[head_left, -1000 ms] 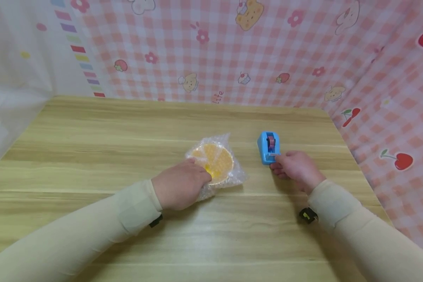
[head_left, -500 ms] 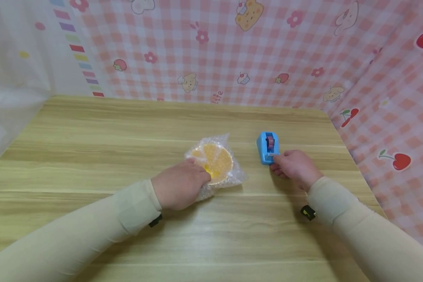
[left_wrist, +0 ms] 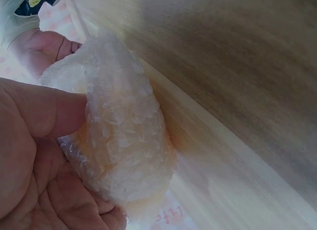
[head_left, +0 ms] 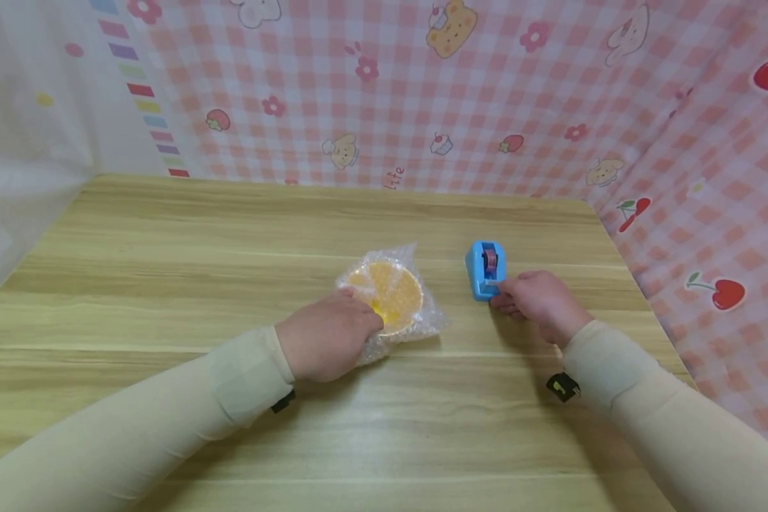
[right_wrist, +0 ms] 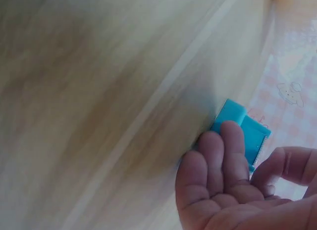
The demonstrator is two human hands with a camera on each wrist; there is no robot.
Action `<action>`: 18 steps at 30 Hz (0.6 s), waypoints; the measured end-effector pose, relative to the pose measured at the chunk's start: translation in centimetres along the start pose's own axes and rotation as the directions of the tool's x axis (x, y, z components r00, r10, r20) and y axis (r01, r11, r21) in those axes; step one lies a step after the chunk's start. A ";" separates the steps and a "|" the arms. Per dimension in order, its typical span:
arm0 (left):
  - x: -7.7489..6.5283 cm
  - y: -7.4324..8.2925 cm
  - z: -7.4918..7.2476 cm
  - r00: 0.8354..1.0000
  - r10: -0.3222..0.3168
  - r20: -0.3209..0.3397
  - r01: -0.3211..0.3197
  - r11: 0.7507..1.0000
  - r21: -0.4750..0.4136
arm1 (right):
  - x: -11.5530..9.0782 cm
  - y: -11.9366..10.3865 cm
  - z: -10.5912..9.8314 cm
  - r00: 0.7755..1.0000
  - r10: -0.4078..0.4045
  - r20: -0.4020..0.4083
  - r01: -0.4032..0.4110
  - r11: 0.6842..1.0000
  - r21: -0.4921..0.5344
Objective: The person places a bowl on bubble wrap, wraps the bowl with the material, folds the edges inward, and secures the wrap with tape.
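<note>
In the head view my left hand (head_left: pixel 329 334) grips the near left side of a bubble-wrapped package (head_left: pixel 400 295). Through the clear wrap shows a round, yellow-orange thing patterned like an orange slice. From the left wrist view, the thumb presses one face of the bubble wrap (left_wrist: pixel 119 121) and the fingers lie behind it. To the right stands a light blue tape dispenser (head_left: pixel 478 274) with a small pinkish roll. My right hand (head_left: pixel 540 302) pinches the tape end at its cutter, thumb against forefinger; the other fingers (right_wrist: pixel 213 160) lie along the dispenser's front in the right wrist view.
Both things rest on a wood-grain table (head_left: pixel 371 441). A pink checked cloth wall (head_left: pixel 320 92) with cartoon prints closes off the back, and a similar one (head_left: pixel 736 235) runs along the right. Pale sheeting (head_left: pixel 32 142) hangs at the left.
</note>
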State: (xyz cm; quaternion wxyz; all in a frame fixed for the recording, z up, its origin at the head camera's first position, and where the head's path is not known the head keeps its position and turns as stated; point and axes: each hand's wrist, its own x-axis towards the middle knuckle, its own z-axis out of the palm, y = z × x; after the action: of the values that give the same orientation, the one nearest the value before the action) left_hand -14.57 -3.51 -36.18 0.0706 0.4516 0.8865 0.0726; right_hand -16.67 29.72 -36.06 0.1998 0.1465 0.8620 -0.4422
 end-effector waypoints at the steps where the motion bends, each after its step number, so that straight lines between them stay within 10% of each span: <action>1: 0.0 0.0 0.0 1.000 0.001 -0.001 -0.001 1.000 0.002 | 0.0 0.0 0.0 1.000 0.000 0.003 0.000 1.000 0.015; 18: 0.0 0.0 0.0 1.000 0.005 -0.008 -0.004 1.000 0.014 | -0.2 -0.1 0.1 0.999 0.053 -0.014 -0.053 0.997 -0.046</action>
State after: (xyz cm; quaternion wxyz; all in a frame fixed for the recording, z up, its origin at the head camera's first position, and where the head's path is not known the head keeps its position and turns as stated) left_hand -14.55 -3.50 -36.19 0.0639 0.4538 0.8862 0.0684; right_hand -16.50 29.57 -35.95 0.2095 0.1674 0.8691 -0.4156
